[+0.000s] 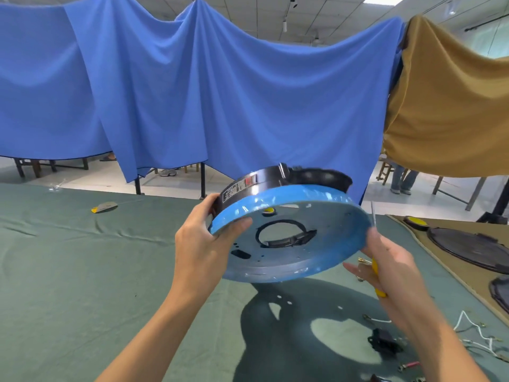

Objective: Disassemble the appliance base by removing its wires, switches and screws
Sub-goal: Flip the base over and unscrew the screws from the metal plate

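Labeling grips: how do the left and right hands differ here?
The left hand grips the appliance base by its rim, thumb over the blue edge; the right hand just touches the opposite rim. The left hand holds nothing else; the right hand grips a yellow-handled screwdriver, shaft up. Both support the base, tilted above the table.

The base [275, 260] in the centre of the frame has a bright blue rim around a dull silver-grey face; above it runs a black band with a white-printed label and a small red patch. The screwdriver [381, 293] at lower right has a yellow handle. The tablecloth [82, 271] is a muted grey-green. Across the upper frame hangs a plain blue curtain [192, 92], and at upper right a mustard-brown cloth [446, 106]. White wires [468, 326] and a black switch [384, 341] lie at lower right. Black discs [468, 246] sit on a tan mat [473, 277] at the right edge
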Demonstrator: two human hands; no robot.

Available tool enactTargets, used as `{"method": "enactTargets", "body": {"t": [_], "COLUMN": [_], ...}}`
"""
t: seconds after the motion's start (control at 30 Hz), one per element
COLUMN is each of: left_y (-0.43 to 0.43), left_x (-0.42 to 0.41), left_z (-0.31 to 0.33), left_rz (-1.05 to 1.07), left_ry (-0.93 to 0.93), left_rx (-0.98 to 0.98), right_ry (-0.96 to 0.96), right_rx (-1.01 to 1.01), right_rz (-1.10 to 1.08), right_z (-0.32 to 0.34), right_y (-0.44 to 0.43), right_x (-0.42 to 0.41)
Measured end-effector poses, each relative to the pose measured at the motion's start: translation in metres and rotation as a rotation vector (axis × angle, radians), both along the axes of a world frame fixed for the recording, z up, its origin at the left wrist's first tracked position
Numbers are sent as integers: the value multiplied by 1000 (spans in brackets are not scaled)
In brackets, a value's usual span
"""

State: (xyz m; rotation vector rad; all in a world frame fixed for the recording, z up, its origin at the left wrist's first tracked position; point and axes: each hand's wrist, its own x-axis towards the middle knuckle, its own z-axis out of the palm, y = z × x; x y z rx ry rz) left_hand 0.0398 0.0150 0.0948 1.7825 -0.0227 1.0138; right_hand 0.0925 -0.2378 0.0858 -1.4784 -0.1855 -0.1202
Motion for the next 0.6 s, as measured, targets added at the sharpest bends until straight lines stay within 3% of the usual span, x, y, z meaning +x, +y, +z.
{"method": "enactTargets", "body": {"t": [0.13,0.27,0.43,0.6], "left_y": [1,1,10,12], "left_x": [-2,-2,-2,1], "left_z": [5,11,7,0], "left_rz": [-204,-321,-257,-176], "left_ry": [102,285,563,541], "left_rx": [-434,-762,-647,-603], "right_ry": [-53,-133,-275,-188], "right_rx": [-126,-59,-404,-602], "right_rz": [-68,-114,-386,-358], "right_z": [-7,-10,-13,-7], "right_y": [-4,4,10,11], "right_x": [8,9,10,12]}}
